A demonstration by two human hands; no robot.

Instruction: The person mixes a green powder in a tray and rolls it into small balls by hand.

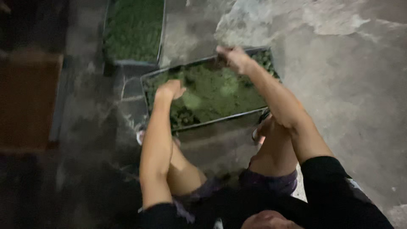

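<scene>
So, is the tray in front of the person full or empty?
Full. Green plant matter covers nearly the whole tray; the left hand rests on it.

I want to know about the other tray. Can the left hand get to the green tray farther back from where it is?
Probably not without leaning. The left hand is over the near tray, and the far tray lies beyond it, apart. Nothing blocks the way; the arm already looks stretched.

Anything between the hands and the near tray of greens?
Nothing visible. The left hand is over the greens inside the near tray, whether touching them is unclear. The right hand is at the tray's far rim, grip blurred. A second tray sits apart, farther off to the left.
</scene>
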